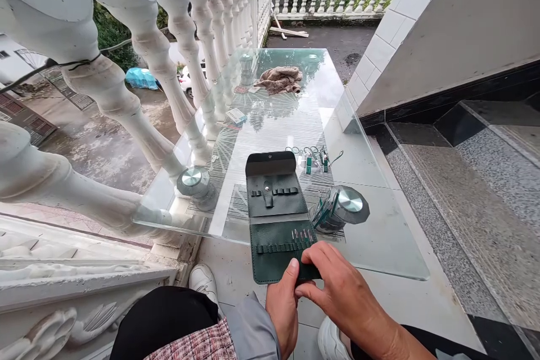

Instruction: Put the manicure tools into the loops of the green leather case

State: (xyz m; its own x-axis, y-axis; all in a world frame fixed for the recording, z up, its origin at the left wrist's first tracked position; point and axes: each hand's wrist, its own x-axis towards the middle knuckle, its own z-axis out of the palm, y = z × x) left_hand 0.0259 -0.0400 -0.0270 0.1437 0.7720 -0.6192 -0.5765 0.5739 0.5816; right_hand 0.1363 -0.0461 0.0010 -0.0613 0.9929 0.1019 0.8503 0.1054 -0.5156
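Note:
An unfolded dark green manicure case [276, 264] reaches over the near edge of the glass table. My left hand [282, 305] grips its bottom edge, thumb on top. At its lower right corner, the index finger and thumb of my right hand [337, 281] are bent together below a row of slim metal tool tips [301, 234]; whatever lies between them is hidden. Several elastic loops on the left of the lower panel and in the upper panel hold nothing. Beyond the case lie green nail clippers [309, 164] and scissors [311, 153]. More green-handled tools [325, 208] lie to its right.
The glass table top [388, 236] stands on round metal-capped legs. A crumpled brown cloth [280, 80] and a small box [236, 116] lie farther back. White balusters [160, 79] line the left; stone steps [472, 180] rise on the right.

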